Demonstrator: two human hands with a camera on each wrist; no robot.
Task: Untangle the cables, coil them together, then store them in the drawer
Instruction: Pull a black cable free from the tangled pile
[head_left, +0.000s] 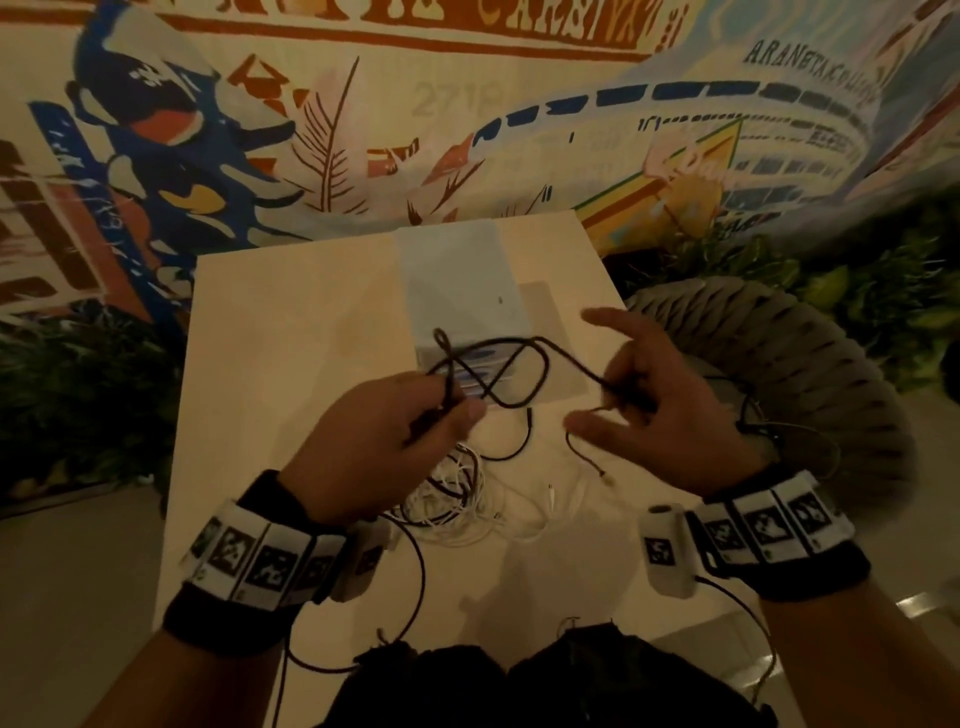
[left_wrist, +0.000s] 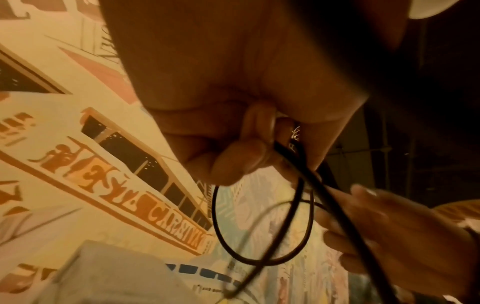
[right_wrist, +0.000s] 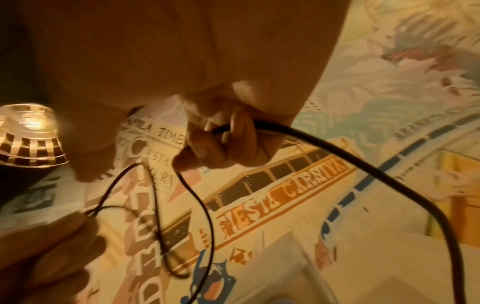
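A black cable (head_left: 511, 358) is stretched in loops between both hands above the pale table (head_left: 291, 332). My left hand (head_left: 395, 441) pinches several strands of the black cable (left_wrist: 309, 181) between thumb and curled fingers. My right hand (head_left: 660, 395) grips the black cable (right_wrist: 337, 156) with its middle fingers curled, index finger and thumb spread. A tangle of white cables (head_left: 457, 499) mixed with black strands lies on the table below my hands. Loose plug ends (head_left: 605, 475) rest near the right hand. No drawer shows clearly.
A pale blue-white box (head_left: 462, 280) stands at the table's far middle. A woven grey chair (head_left: 810, 374) sits to the right, plants on both sides, a painted mural wall behind. Dark fabric (head_left: 519, 680) lies at the near edge.
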